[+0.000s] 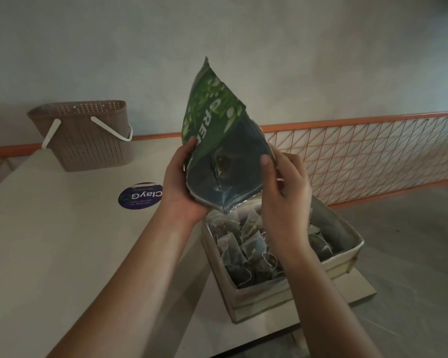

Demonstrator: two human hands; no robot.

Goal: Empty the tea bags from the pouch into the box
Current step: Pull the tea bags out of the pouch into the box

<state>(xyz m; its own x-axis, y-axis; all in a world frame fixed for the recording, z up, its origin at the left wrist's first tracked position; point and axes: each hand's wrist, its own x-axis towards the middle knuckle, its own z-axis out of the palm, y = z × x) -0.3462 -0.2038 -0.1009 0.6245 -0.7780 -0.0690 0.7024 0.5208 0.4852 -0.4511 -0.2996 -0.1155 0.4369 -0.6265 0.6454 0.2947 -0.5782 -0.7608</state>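
A green tea pouch [212,109] is tipped upside down, its open silver mouth facing me just above the box. One tea bag [222,161] shows inside the pouch. My left hand [181,182] grips the left edge of the mouth and my right hand [285,187] grips the right edge, spreading it open. Below stands an open white cardboard box [342,262] holding several pyramid tea bags [248,244] with strings. My right forearm hides part of the box.
A brown perforated basket [88,140] with white handles stands at the table's far left. A round purple sticker [140,196] lies on the beige table [49,241]. An orange wire-mesh railing [373,151] runs behind the table on the right, with grey floor beyond.
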